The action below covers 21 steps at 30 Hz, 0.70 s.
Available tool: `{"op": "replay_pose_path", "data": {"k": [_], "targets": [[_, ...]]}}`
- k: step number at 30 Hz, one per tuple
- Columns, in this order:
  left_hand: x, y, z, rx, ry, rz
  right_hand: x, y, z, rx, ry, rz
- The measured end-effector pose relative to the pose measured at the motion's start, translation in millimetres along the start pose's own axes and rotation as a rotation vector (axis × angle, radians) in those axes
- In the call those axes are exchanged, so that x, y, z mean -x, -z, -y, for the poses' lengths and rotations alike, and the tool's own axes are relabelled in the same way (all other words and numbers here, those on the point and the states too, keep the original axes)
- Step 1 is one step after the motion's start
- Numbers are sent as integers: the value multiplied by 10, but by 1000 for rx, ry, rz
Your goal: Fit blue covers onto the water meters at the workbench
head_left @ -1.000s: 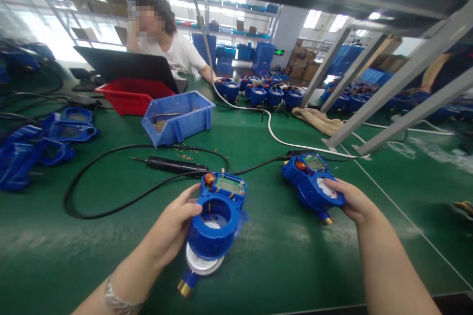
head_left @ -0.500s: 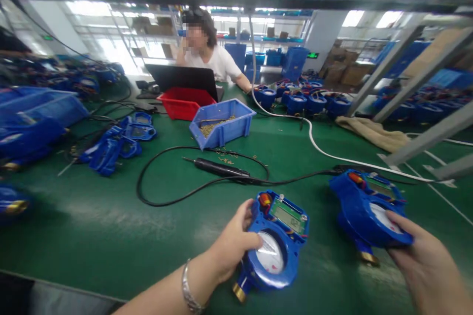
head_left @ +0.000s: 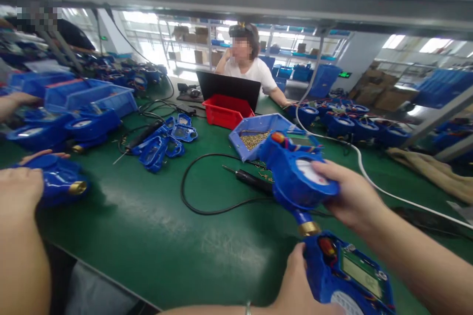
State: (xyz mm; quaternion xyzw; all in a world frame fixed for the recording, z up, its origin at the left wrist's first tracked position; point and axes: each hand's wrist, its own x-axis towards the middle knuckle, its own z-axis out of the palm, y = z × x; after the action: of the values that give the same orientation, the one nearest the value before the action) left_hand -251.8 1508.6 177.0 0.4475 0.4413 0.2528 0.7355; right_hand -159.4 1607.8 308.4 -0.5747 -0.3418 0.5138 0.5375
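Observation:
My right hand (head_left: 354, 197) is closed on a blue meter (head_left: 299, 182) with a white dial and a brass fitting, raised over the green table, its thumb on the dial. Lower down, my left hand (head_left: 299, 280) grips a second blue meter (head_left: 351, 275), whose open top shows a circuit board and a small display; the frame's bottom edge cuts it off. Behind the raised meter lie a black screwdriver (head_left: 253, 180) with a cable and a light-blue bin (head_left: 240, 140) of small brass screws.
A co-worker's hand (head_left: 22, 182) touches a blue meter (head_left: 61, 182) at left. Blue covers (head_left: 155, 152) and another screwdriver (head_left: 144, 135) lie nearby. Behind are a red bin (head_left: 225, 113), a laptop (head_left: 229, 86) and a seated person (head_left: 254, 66). A white cable (head_left: 360, 157) crosses the right side.
The view has turned left, showing more of the left side. The right-hand meter has moved left, in front of the screw bin; the left-hand meter is lower in view. A co-worker's hands have appeared at left.

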Motion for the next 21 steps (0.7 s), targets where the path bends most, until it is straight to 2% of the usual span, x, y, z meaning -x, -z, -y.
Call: {"op": "replay_pose_path", "data": {"k": [2,5,8,11,14,16,19,21], "targets": [[18,70,-1,-13,14,-28,-86,-511,-222,-30,-98,113],[41,220,40,-43,44,7,-269,-1061,-599,-19,-162,217],[72,356,85,-54,45,30,-473,-1437,-907,23,-162,277],[93,408,93,-70,43,21,-651,-1698,-1097,77,-130,327],[95,391,79,-78,39,-4,-778,-1847,-1164,139,-91,392],[104,377,78,-73,16,-13,-826,-1866,-1133,196,-79,437],[145,376,110,-43,-28,-16,-822,-1737,-931,308,-77,467],[172,383,143,-30,-59,-32,-756,-1536,-676,379,-59,436]]}}
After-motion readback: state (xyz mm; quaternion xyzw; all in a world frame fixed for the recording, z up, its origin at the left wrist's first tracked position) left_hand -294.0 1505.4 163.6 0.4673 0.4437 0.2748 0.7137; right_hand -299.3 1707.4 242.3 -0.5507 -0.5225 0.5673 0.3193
